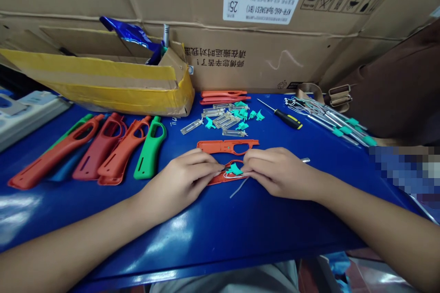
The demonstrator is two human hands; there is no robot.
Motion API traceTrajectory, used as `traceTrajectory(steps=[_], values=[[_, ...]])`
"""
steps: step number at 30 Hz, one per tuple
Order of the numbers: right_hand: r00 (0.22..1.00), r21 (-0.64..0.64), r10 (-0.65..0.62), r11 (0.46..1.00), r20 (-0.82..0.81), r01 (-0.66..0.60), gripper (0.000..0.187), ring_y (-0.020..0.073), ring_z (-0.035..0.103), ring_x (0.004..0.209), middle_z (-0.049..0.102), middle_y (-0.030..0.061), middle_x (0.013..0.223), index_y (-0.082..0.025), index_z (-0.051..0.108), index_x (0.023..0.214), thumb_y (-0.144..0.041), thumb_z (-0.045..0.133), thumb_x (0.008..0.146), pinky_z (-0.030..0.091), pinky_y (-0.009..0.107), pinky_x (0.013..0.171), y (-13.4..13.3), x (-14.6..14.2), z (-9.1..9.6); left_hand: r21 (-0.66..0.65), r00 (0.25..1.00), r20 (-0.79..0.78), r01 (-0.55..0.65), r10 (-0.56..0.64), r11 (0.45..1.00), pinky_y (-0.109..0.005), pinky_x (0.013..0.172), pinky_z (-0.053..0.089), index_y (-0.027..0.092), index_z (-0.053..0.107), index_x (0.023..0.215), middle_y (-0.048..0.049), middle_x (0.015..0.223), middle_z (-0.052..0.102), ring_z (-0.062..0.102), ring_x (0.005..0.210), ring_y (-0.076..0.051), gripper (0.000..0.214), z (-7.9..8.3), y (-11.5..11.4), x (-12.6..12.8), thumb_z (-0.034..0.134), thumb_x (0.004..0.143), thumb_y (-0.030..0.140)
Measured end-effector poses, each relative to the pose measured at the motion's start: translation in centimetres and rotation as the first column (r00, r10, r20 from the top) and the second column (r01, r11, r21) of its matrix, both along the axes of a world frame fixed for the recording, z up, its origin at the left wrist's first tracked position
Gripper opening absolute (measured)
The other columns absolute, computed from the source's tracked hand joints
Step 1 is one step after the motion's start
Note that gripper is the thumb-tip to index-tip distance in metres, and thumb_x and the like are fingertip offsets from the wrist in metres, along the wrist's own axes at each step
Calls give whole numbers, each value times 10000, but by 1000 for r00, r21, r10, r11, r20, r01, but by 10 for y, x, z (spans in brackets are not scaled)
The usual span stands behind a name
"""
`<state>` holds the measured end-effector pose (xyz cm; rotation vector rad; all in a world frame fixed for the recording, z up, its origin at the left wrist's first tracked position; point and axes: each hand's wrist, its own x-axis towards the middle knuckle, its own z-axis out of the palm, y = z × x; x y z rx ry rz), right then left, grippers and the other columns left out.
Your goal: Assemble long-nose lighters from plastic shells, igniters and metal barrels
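Now left hand (pixel 178 178), right hand (pixel 278 171) pinching orange shell (pixel 216 179) with teal piece (pixel 234 170) at tabletop (pixel 220 233) centre, grips clenched. Just behind, second half (pixel 227 146) lying apart, not yet joined; spare shells (pixel 103 146) waiting at left.

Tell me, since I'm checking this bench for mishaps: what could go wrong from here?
1. The small teal plastic part, pinched in the grip of the right hand while the left hand steadies the orange plastic shell half, could slip and get lost.
2. The thin white wire trailing beneath on the blue table might snag or kink.
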<state>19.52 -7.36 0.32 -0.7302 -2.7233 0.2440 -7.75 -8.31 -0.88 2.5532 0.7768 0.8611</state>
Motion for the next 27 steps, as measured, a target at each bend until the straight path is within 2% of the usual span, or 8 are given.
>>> traceTrajectory(steps=[3, 5, 12, 17, 23, 27], values=[[999, 64, 9, 998, 50, -12, 268, 160, 627, 766, 709, 70, 971, -176, 650, 998, -232, 400, 1075, 427, 288, 641, -1, -1, 1, -8, 1000, -6, -12, 12, 1000, -290, 831, 581, 166, 732, 1106, -56, 1003, 738, 682, 911, -165, 191, 1, -1, 2, 596, 987, 107], [999, 43, -7, 999, 41, 5, 253, 161, 630, 776, 704, 69, 978, -175, 651, 1000, -242, 418, 1073, 431, 289, 646, -1, -1, 2, -9, 1000, -14, -16, 16, 1000, -294, 829, 585, 161, 734, 1109, -61, 1003, 730, 679, 914, -167, 194, 2, -2, 3, 586, 993, 115], [996, -205, -17, 979, -87, -1, 200, 162, 634, 866, 681, 70, 1016, -189, 663, 1016, -178, 465, 1041, 480, 288, 740, 2, -1, 2, -8, 998, -53, -29, 28, 1000, -301, 822, 580, 178, 693, 1237, -68, 1018, 718, 668, 935, -180, 267, 2, -2, 3, 546, 1016, 144], [985, -329, -75, 944, -153, 21, 176, 150, 619, 828, 653, 48, 929, -179, 692, 933, -158, 536, 1010, 486, 283, 758, 2, -3, 6, 34, 990, -144, -2, 7, 999, -346, 856, 565, 182, 667, 1286, -89, 1108, 710, 654, 989, -205, 301, 5, -5, 1, 527, 1022, 149], [983, -343, -100, 938, -153, 42, 169, 150, 612, 804, 648, 39, 900, -185, 703, 913, -150, 558, 993, 485, 286, 737, 0, -5, 9, 133, 985, -166, -21, 43, 991, -367, 896, 571, 205, 710, 1233, -74, 1152, 737, 695, 1010, -213, 264, 9, -9, 1, 585, 1000, 197], [978, -343, -120, 938, -170, 56, 168, 144, 614, 791, 647, 36, 881, -184, 715, 901, -156, 572, 985, 482, 281, 726, -1, -6, 9, 222, 971, -237, 22, 32, 975, -417, 898, 583, 200, 701, 1272, -68, 1234, 745, 693, 1067, -254, 295, 10, -9, 2, 567, 1010, 211]])
